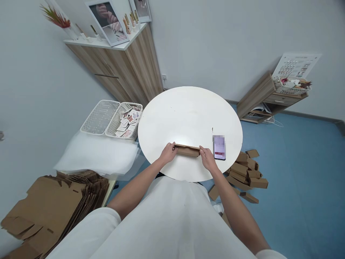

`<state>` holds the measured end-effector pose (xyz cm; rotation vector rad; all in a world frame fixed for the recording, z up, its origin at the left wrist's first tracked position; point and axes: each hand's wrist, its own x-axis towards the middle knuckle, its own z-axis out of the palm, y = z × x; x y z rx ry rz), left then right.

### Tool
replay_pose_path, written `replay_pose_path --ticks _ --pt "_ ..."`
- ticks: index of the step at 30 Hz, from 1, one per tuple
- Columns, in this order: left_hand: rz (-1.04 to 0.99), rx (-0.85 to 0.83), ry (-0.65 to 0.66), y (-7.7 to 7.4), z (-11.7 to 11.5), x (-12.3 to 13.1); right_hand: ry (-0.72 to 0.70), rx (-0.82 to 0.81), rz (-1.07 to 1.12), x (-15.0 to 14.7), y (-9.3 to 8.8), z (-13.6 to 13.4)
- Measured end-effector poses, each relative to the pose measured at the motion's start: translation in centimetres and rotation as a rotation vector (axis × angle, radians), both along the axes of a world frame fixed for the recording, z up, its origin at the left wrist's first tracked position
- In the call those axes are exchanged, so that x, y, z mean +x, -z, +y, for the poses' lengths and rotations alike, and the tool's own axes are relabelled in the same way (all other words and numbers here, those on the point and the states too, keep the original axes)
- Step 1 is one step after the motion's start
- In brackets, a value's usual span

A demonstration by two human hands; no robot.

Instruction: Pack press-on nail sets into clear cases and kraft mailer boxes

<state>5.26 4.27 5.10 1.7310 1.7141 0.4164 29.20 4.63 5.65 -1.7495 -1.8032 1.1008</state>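
A small brown cardboard box (pixel 188 151) is held over the near part of the round white table (pixel 188 111). Its long side faces me, and a thin cardboard edge runs along its far side. My left hand (pixel 168 152) grips the left end, fingers closed around the corner. At the right end, my right hand (pixel 207 158) pinches the other corner. A phone (pixel 219 148) with a lit screen lies on the table just right of my right hand.
Folded boxes (pixel 246 172) are piled on the blue floor at the right. Flat cardboard sheets (pixel 51 201) are stacked at the lower left, below translucent sheets (pixel 99 153). White baskets (pixel 124 120) stand left of the table. A wooden cabinet (pixel 134 64) is behind.
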Motion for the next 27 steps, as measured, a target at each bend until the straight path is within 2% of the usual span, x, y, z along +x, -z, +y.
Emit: replay_pose_path --ticks 5,17,23,27 --pt "0.065 0.044 -0.012 0.0 -0.1 0.1 0.039 -0.008 0.004 -0.1 -0.1 0.8" --pt "-0.11 0.094 -0.056 -0.6 -0.6 -0.3 0.097 -0.111 0.229 0.1 0.5 0.8" --pt "-0.231 0.009 -0.158 -1.5 -0.3 -0.3 0.132 -0.163 0.244 0.3 -0.1 0.8" --pt "-0.359 -0.06 -0.293 -0.9 0.0 -0.5 0.139 -0.187 0.26 0.4 -0.3 0.7"
